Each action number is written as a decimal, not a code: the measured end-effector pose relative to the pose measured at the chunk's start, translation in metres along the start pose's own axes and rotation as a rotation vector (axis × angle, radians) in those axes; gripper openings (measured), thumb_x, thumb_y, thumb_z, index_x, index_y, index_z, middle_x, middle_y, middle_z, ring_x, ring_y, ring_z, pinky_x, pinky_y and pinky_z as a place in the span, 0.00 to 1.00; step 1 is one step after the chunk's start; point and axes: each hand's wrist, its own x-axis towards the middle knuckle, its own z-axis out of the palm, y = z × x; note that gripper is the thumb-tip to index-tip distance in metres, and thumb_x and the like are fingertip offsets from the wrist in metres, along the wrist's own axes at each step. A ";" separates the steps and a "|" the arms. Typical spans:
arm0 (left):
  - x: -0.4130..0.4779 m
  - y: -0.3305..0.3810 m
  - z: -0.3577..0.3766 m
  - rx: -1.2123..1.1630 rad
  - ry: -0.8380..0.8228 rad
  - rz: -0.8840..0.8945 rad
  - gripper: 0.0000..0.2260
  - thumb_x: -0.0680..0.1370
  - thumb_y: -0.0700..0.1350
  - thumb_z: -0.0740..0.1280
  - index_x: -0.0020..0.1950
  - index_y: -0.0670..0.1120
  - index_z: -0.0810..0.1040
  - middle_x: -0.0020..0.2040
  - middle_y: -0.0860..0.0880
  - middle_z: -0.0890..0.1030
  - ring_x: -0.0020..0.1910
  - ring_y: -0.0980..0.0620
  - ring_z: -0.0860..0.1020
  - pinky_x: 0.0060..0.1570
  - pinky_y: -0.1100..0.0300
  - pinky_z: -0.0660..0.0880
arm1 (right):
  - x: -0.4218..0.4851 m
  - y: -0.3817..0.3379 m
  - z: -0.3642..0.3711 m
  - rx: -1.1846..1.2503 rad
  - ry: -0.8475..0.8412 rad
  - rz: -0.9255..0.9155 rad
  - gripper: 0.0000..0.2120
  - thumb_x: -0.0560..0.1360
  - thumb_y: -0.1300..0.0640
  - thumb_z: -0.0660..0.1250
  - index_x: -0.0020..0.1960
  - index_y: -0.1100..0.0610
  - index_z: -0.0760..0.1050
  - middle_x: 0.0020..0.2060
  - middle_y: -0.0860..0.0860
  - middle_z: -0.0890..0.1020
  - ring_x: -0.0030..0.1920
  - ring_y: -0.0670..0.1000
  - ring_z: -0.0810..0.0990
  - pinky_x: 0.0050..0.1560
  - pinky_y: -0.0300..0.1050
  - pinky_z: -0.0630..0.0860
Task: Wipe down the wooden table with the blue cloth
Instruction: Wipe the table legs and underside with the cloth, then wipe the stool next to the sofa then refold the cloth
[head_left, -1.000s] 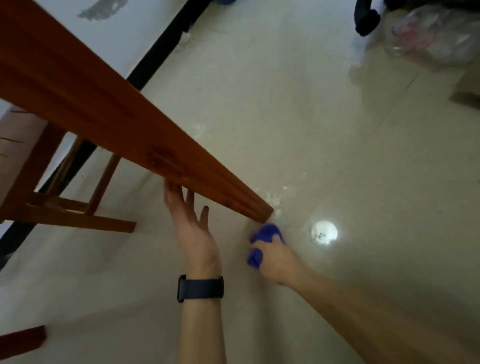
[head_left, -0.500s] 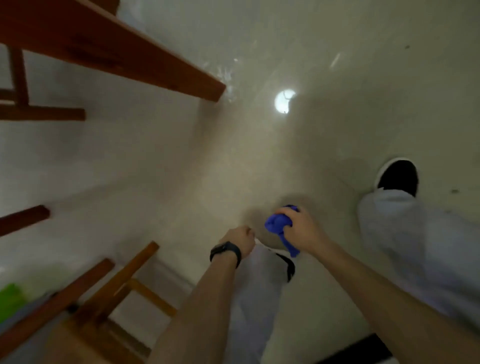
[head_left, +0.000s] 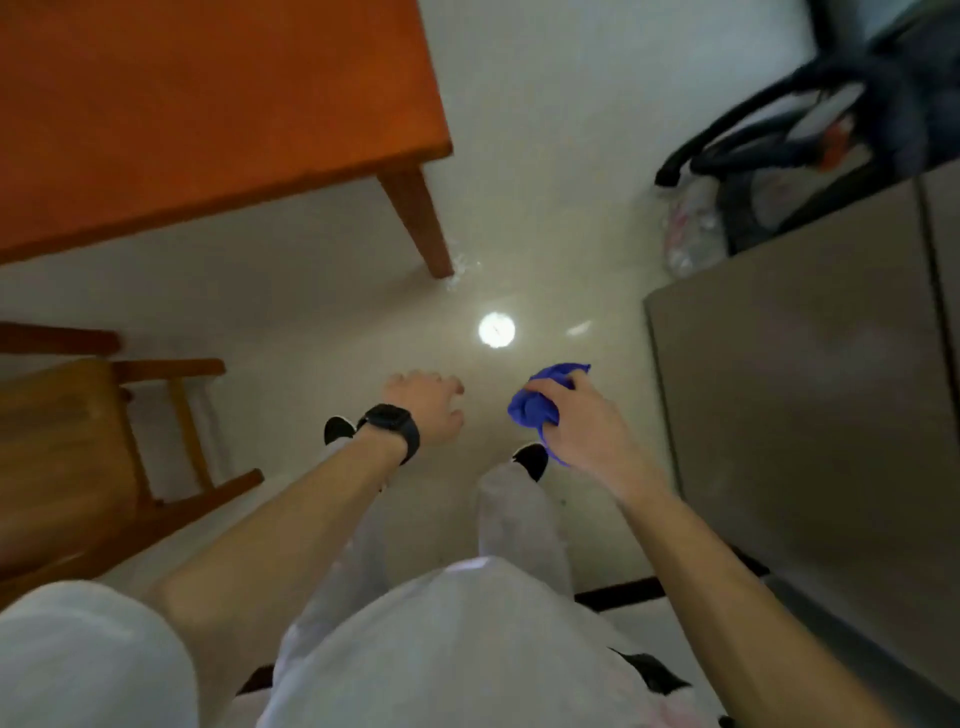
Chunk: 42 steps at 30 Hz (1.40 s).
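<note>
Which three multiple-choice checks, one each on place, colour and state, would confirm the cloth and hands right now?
1. Where is the blue cloth? A in the left hand; B in the right hand; C in neither.
2. The watch on the left wrist is: A dark; B white; C red.
3. The left hand: A pinches the cloth; B holds nothing; C grips the watch.
Answers: 1 B, blue fabric bulges from its curled fingers; 2 A, the band reads dark; 3 B, loosely curled fingers enclose nothing.

The tabletop (head_left: 208, 104) lies ahead left, a chair (head_left: 62, 447) nearer left, a cabinet (head_left: 805, 405) right; between them the left hand (head_left: 426, 410), then the right hand (head_left: 582, 426) holding the cloth (head_left: 532, 408).
</note>
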 end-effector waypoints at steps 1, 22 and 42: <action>-0.021 0.001 -0.017 -0.021 0.032 -0.004 0.21 0.80 0.56 0.60 0.72 0.54 0.69 0.67 0.48 0.75 0.65 0.44 0.73 0.64 0.50 0.67 | -0.011 -0.011 -0.028 0.006 0.042 -0.027 0.26 0.71 0.60 0.65 0.67 0.44 0.72 0.57 0.52 0.70 0.49 0.60 0.78 0.50 0.48 0.76; -0.411 -0.352 0.109 -0.722 0.586 -0.617 0.18 0.82 0.54 0.58 0.72 0.57 0.69 0.70 0.54 0.72 0.70 0.48 0.67 0.68 0.49 0.64 | -0.138 -0.478 0.117 -0.216 -0.155 -0.703 0.24 0.75 0.57 0.69 0.65 0.35 0.72 0.56 0.41 0.71 0.55 0.43 0.73 0.55 0.35 0.65; -0.653 -0.627 0.160 -0.713 0.867 -1.061 0.17 0.82 0.55 0.56 0.71 0.58 0.70 0.68 0.52 0.74 0.67 0.49 0.70 0.63 0.50 0.68 | -0.186 -0.806 0.326 -0.277 -0.377 -1.183 0.23 0.74 0.56 0.72 0.64 0.36 0.74 0.56 0.43 0.73 0.51 0.38 0.73 0.51 0.21 0.65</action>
